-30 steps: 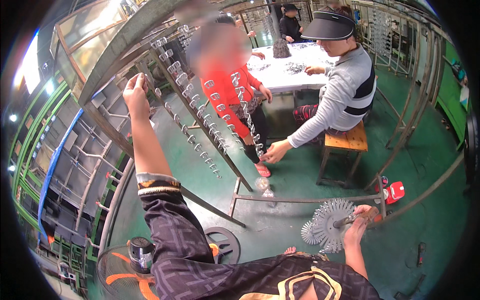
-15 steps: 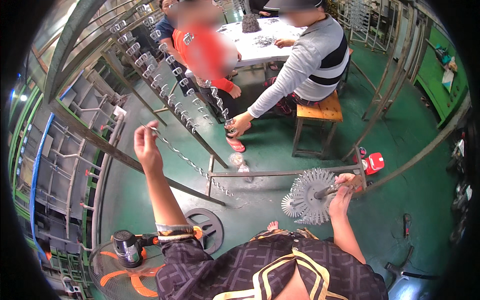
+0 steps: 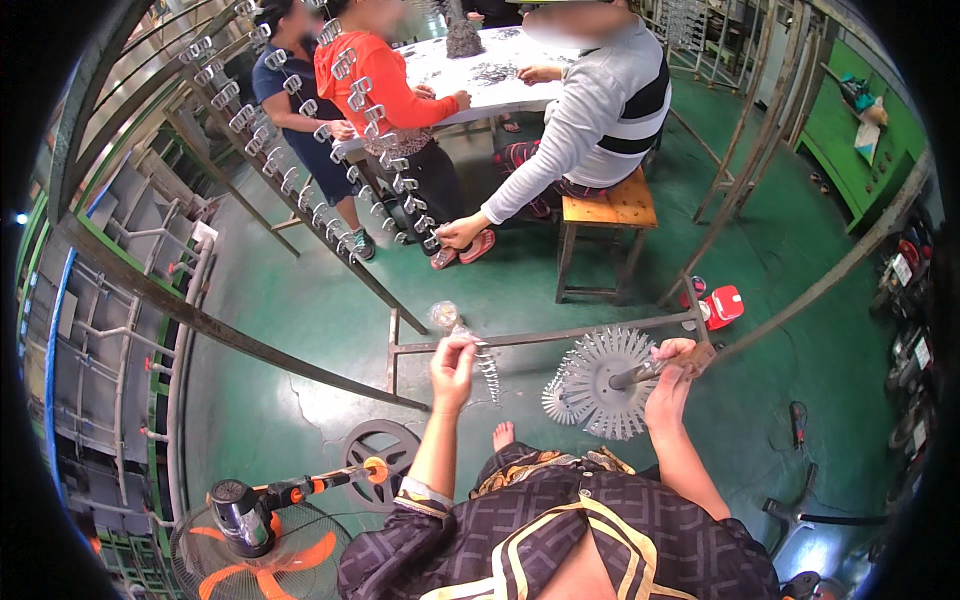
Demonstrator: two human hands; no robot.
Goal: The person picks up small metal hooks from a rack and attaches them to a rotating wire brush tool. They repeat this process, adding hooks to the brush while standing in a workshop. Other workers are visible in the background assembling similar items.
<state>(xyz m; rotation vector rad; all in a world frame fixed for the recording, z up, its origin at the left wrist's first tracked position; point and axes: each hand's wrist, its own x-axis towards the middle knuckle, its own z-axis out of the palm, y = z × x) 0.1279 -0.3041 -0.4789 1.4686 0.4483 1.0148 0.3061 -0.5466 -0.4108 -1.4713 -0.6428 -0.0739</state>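
Note:
My left hand [image 3: 453, 372] is closed, pinching the upper end of a twisted metal strand [image 3: 490, 375] that hangs down beside it. To the right, a grey round rack [image 3: 605, 398] with many flat prongs fanned out around a hub lies level with my right hand [image 3: 668, 388]. My right fingers are wrapped at the outer end of the rack's central shaft [image 3: 635, 377]. A brownish piece [image 3: 703, 358] shows beside those fingers; I cannot make out its kind. Behind the large disc, a smaller pronged disc [image 3: 560, 400] is partly hidden.
A metal frame [image 3: 540, 337] stands before me, with strands of metal buckles [image 3: 300, 190] hanging at left. A co-worker's hand [image 3: 462, 232] touches one strand. Other people work at a white table [image 3: 420, 65]. A wooden stool [image 3: 610, 205], a fan [image 3: 255, 540] and a red container [image 3: 722, 305] stand around.
My left hand has swung right and down from the far left, bringing the twisted strand closer to the pronged rack. My right hand stays at the shaft. The whole view has shifted slightly.

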